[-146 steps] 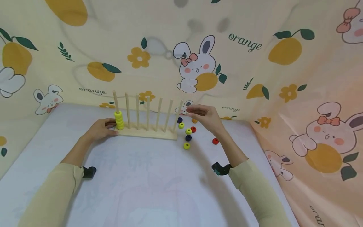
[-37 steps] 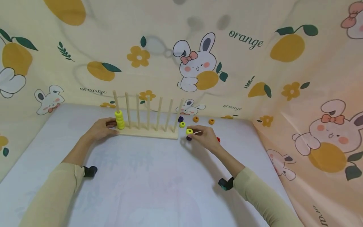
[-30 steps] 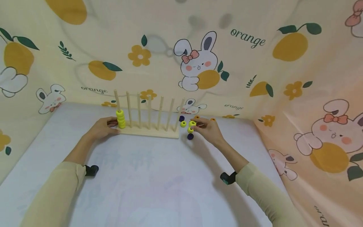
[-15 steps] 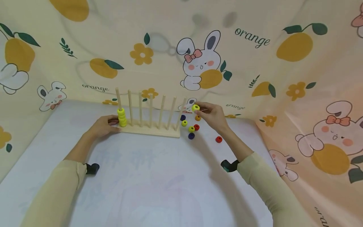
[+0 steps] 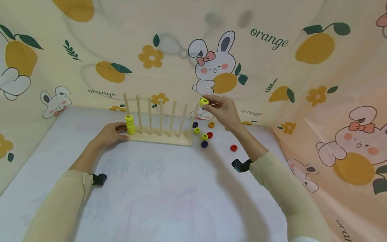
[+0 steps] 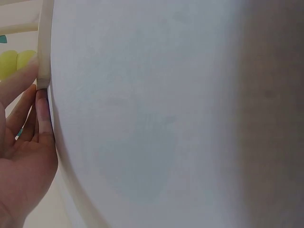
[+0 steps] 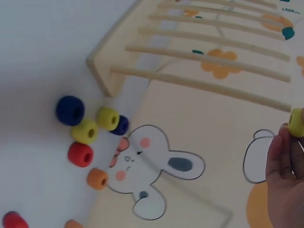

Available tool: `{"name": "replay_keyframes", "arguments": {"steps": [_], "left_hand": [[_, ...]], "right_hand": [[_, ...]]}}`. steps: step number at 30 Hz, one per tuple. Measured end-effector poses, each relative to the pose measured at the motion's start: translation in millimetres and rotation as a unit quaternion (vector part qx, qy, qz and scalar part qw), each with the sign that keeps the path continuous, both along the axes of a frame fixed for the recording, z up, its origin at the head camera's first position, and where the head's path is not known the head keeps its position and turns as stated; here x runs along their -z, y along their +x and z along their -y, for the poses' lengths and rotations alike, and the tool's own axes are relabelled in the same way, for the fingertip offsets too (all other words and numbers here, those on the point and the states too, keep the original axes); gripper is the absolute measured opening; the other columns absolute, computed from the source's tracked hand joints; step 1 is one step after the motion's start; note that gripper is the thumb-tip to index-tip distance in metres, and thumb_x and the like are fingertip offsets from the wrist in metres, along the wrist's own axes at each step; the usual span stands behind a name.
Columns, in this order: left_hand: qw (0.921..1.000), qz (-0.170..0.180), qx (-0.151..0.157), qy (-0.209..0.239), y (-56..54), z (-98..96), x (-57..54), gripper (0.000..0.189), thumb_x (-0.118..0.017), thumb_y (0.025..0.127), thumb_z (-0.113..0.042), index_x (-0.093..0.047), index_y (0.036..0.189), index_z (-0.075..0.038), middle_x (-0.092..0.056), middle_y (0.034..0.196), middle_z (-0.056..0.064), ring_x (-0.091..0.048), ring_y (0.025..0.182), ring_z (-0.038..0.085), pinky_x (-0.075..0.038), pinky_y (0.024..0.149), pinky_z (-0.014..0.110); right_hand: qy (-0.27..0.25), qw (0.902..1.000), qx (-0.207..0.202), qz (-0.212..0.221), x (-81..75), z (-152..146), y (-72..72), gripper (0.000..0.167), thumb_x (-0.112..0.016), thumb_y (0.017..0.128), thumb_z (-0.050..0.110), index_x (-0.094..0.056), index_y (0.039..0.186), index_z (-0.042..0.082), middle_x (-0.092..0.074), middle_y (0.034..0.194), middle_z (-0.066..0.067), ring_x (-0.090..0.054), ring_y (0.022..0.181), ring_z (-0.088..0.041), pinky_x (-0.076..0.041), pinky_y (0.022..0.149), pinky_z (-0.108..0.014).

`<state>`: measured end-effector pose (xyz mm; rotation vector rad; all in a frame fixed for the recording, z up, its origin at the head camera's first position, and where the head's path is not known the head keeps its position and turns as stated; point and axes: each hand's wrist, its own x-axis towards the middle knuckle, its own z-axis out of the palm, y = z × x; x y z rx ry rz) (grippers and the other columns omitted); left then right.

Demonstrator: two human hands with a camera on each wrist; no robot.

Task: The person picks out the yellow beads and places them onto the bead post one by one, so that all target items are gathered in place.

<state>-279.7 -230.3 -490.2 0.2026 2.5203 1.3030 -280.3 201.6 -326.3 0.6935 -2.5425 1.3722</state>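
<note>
A wooden peg stand (image 5: 160, 139) with a row of upright pegs is on the white table. Several yellow beads (image 5: 130, 125) are stacked on its leftmost peg; the other pegs are bare. My left hand (image 5: 110, 135) grips the left end of the base, thumb and fingers around it, as the left wrist view also shows. Between thumb and fingers, my right hand (image 5: 223, 111) pinches a yellow bead (image 5: 204, 102). This bead is up beside the top of the rightmost peg (image 7: 204, 86), apart from it or barely touching; I cannot tell which.
Loose beads lie right of the stand: two yellow (image 5: 204, 136), two dark blue (image 5: 204, 144), two red (image 5: 233, 148) and orange ones (image 7: 98, 178). A patterned cloth (image 5: 169, 77) with rabbits and oranges rises behind the table and along the right side.
My right hand has taken the frontmost yellow bead off the table, lifted it and brought it left to the rightmost peg's top. The left hand stays on the stand.
</note>
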Motion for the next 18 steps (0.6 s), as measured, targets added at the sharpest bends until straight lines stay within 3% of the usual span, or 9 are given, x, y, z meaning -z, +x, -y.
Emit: {"name": "replay_keyframes", "arguments": {"steps": [5, 12, 18], "left_hand": [[1.0, 0.003, -0.001, 0.003, 0.6, 0.8, 0.4, 0.075, -0.075, 0.089, -0.013, -0.034, 0.148, 0.008, -0.041, 0.149, 0.028, -0.042, 0.137, 0.041, -0.034, 0.116, 0.049], [1.0, 0.002, 0.004, -0.002, 3.7, 0.3, 0.4, 0.074, -0.074, 0.089, -0.013, -0.034, 0.147, 0.01, -0.041, 0.149, 0.029, -0.04, 0.137, 0.042, -0.033, 0.116, 0.052], [1.0, -0.002, 0.004, 0.006, 2.5, -0.9, -2.0, 0.076, -0.075, 0.089, -0.013, -0.034, 0.147, 0.01, -0.041, 0.149, 0.03, -0.041, 0.137, 0.043, -0.035, 0.115, 0.051]], "right_hand": [[0.003, 0.9999, -0.011, 0.006, -6.9, 12.7, -1.6, 0.037, -0.07, 0.093, 0.013, -0.066, 0.129, 0.002, -0.071, 0.11, -0.009, -0.067, 0.093, -0.02, -0.058, 0.082, -0.022], [0.026, 0.9993, -0.016, -0.022, -19.3, 30.1, -4.2, 0.037, -0.072, 0.092, 0.014, -0.068, 0.127, 0.005, -0.073, 0.11, -0.006, -0.069, 0.095, -0.016, -0.058, 0.084, -0.024], [0.023, 0.9991, -0.034, -0.012, -32.7, 47.7, -9.9, 0.036, -0.073, 0.091, 0.014, -0.068, 0.126, 0.005, -0.073, 0.109, -0.007, -0.069, 0.09, -0.015, -0.059, 0.082, -0.025]]}}
